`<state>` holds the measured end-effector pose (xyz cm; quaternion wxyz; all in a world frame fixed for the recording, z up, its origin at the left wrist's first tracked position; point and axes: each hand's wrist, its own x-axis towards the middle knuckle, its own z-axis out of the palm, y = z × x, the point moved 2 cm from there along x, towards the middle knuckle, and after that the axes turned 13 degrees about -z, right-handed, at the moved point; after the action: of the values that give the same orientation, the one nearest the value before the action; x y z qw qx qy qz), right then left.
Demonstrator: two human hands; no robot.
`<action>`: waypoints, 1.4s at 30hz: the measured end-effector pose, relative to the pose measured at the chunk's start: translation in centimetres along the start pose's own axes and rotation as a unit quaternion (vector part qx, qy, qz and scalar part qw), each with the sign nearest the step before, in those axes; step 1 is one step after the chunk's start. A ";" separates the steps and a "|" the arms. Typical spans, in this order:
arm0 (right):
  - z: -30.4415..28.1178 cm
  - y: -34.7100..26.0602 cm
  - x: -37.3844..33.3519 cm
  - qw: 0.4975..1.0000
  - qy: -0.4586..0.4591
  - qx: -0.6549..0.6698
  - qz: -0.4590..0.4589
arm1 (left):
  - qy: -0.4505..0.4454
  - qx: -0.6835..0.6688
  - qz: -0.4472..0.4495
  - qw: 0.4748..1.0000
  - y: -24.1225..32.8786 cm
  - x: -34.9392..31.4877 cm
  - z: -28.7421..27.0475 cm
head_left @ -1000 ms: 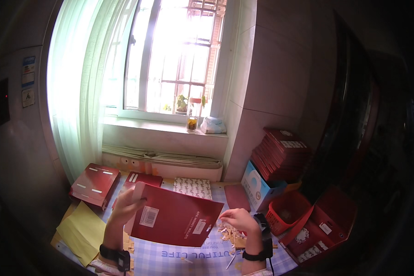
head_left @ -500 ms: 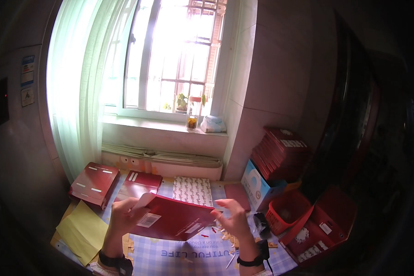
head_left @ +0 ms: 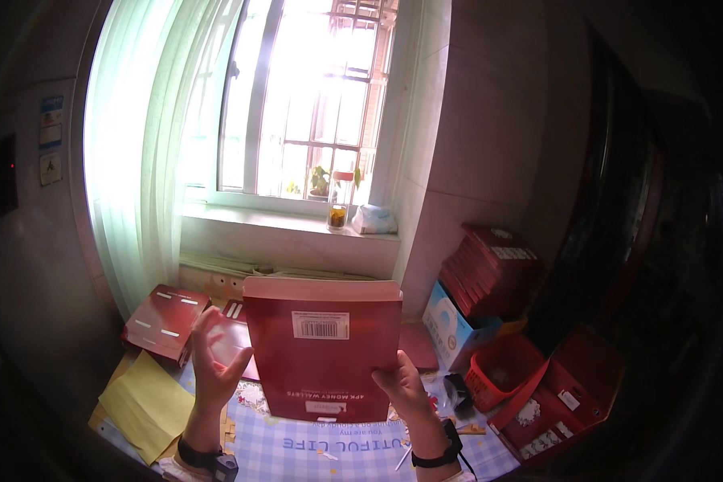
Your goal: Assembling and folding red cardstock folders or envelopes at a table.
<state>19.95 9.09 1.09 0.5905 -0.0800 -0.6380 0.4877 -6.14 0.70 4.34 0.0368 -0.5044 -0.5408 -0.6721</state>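
Observation:
A flat red cardboard folder (head_left: 313, 365) stands nearly upright in front of me. It carries a white barcode label and upside-down print, and a pale flap edges its top. My right hand (head_left: 407, 390) grips its lower right edge, thumb on the near face and fingers behind. To the left of the folder, my left hand (head_left: 217, 361) is held open with thumb and fingers spread, apart from it. Behind that hand lies another red folder (head_left: 233, 347), partly hidden. Most of a patterned sheet on the table is covered by the raised folder.
On the left are a red box (head_left: 165, 321) and a yellow sheet (head_left: 145, 406). A red basket (head_left: 502, 371), an open red box (head_left: 558, 398) and a blue-white carton (head_left: 451, 325) topped by stacked red folders (head_left: 490, 269) stand right. The checked tablecloth (head_left: 297, 458) holds small scraps.
The red folder has turned from tilted and low to nearly upright, its label facing me. My left hand has let go of it; my right hand has taken hold of its right edge.

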 end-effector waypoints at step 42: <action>-3.9 2.7 0.9 0.965 -0.013 -0.221 -0.144 | -0.292 -0.351 -0.199 0.867 -7.6 0.4 2.2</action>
<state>21.62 13.18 -0.90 0.6136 -0.1097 -0.7423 0.2458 -9.45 5.69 -0.79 -0.4366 -0.5389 -0.3443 -0.6328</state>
